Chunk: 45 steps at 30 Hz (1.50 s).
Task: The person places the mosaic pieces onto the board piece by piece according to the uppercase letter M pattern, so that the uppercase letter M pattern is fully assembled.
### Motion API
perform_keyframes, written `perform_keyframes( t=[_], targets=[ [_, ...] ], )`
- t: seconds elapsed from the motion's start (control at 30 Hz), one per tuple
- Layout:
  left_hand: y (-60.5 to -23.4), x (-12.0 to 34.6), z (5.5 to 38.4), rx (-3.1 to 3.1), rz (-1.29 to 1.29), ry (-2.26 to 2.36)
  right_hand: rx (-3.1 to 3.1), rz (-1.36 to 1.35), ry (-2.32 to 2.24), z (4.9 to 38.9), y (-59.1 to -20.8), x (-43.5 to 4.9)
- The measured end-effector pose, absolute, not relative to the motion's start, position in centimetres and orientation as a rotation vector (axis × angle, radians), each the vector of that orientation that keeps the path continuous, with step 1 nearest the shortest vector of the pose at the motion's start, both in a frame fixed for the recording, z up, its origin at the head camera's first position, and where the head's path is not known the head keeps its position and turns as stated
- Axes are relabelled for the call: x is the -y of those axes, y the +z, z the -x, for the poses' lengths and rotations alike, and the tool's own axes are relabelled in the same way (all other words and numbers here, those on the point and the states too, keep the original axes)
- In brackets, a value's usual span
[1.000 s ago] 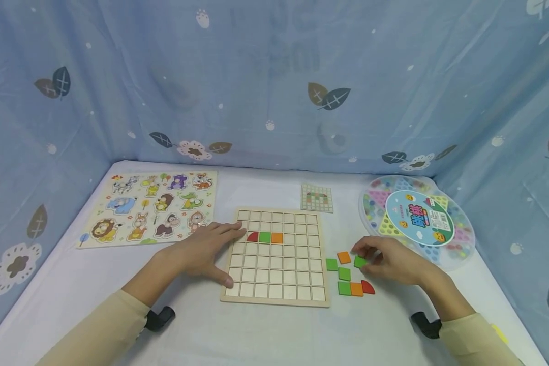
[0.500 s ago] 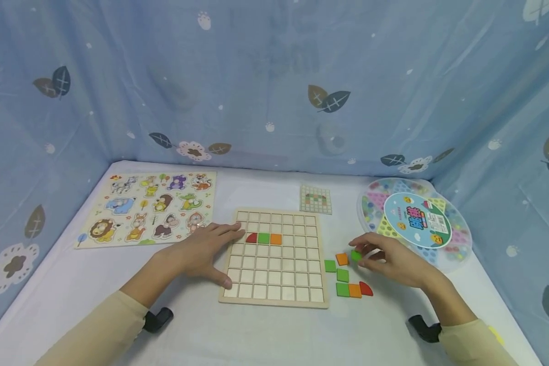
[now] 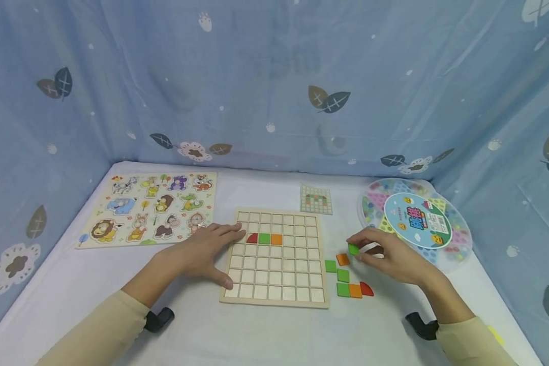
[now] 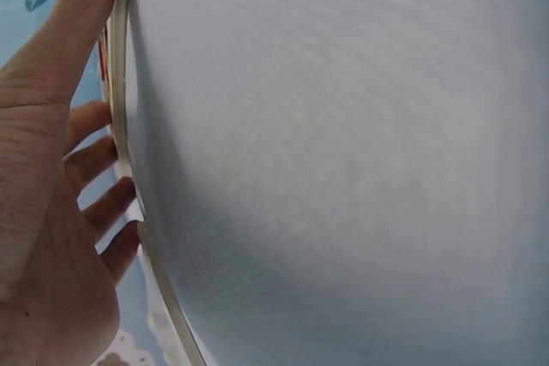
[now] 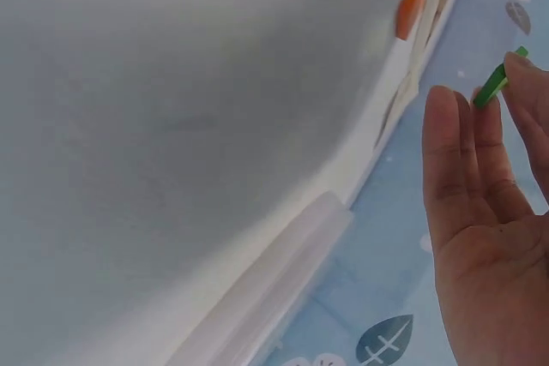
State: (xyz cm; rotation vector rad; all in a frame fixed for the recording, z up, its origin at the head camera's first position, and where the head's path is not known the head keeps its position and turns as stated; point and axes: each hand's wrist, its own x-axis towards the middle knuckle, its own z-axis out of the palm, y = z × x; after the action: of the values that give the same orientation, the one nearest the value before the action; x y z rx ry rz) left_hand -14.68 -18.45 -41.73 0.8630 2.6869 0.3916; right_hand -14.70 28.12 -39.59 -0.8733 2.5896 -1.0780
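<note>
My left hand [image 3: 201, 256] rests spread on the left edge of a wooden grid board [image 3: 274, 277]; the left wrist view has its thumb and fingers along the rim. One row of the board holds a red quarter-round tile [image 3: 253, 238], a green tile [image 3: 265, 238] and an orange tile [image 3: 276, 239] side by side. Right of the board, my right hand [image 3: 391, 256] pinches a green square tile [image 3: 353, 249] between thumb and fingertip, tilted and raised off the table. Near it lie a loose orange tile [image 3: 342, 259], several green tiles [image 3: 343, 275] and a red quarter-round [image 3: 366, 288].
Behind the board lies a small pattern card [image 3: 316, 200]. An animal puzzle board [image 3: 137, 213] occupies the table's back left. A round, clear-lidded game box [image 3: 418, 221] stands at the back right, just beyond my right hand. Blue curtains [image 3: 270, 101] enclose the table.
The green tile has come up from the table in my right hand's pinch, which has shifted slightly left and up. My left hand stays on the board's edge.
</note>
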Motion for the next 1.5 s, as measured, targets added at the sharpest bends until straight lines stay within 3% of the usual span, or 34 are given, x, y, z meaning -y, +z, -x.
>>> perform_keyframes(
  t=[0.57, 1.5],
  targets=[
    [-41.9, 18.4, 14.8, -2.697, -0.886, 0.364, -2.568, 1.004, -1.112, 16.1, -38.8, -25.0],
    [-42.1, 18.5, 14.9, -2.711, -0.891, 0.362, -2.437, 0.986, -1.173, 17.5, -39.0, -20.3]
  ],
)
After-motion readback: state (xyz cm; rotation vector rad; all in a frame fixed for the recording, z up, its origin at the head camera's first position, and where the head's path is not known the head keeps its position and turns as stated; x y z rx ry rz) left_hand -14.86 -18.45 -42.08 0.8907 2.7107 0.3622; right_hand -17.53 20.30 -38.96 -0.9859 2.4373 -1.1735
